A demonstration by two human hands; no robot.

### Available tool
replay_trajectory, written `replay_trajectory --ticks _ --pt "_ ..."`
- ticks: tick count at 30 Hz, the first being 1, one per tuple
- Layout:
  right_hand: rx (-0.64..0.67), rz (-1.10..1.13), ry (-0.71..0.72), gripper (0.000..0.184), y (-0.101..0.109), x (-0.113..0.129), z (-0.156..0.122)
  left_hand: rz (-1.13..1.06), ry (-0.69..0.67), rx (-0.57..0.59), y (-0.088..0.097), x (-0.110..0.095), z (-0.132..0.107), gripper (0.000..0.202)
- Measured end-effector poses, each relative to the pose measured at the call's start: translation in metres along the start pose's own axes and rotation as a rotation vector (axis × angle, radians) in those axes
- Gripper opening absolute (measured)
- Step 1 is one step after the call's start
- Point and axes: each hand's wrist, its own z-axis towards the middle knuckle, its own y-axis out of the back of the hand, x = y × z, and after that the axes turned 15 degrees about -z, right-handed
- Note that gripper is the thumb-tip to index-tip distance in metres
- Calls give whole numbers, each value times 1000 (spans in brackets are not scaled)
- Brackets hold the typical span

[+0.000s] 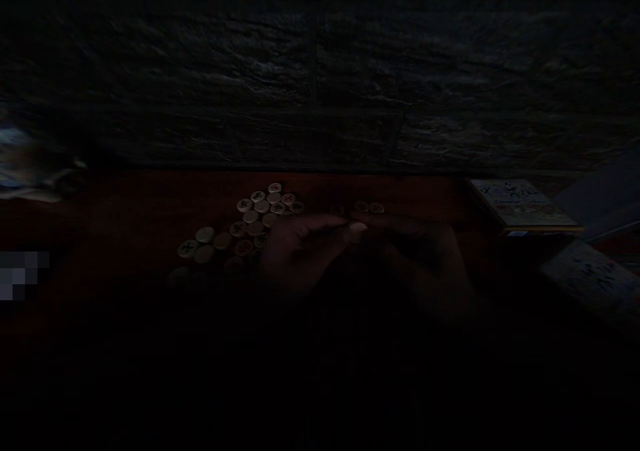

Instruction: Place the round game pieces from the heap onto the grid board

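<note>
The picture is very dark. Several round pale game pieces with marks on them lie heaped on a dark red table. My left hand and my right hand meet in the middle just in front of the heap. Their fingertips come together on one pale round piece, pinched between them. Two more pieces lie just behind the hands. The lower parts of both hands and the arms are lost in shadow.
A rough dark brick wall rises behind the table. A flat printed box lies at the right, with another pale printed sheet or lid nearer. A blurred pale object sits at the far left.
</note>
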Motion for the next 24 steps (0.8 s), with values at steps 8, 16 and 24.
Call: replay_trajectory --ticks 8,16,24 --pt "8 35 -11 15 0 2 1 64 -14 46 4 1 -1 14" --pt "14 14 -16 14 1 1 1 100 -42 42 4 2 -1 13" --pt "37 48 18 16 2 1 1 140 -67 23 3 2 -1 13"
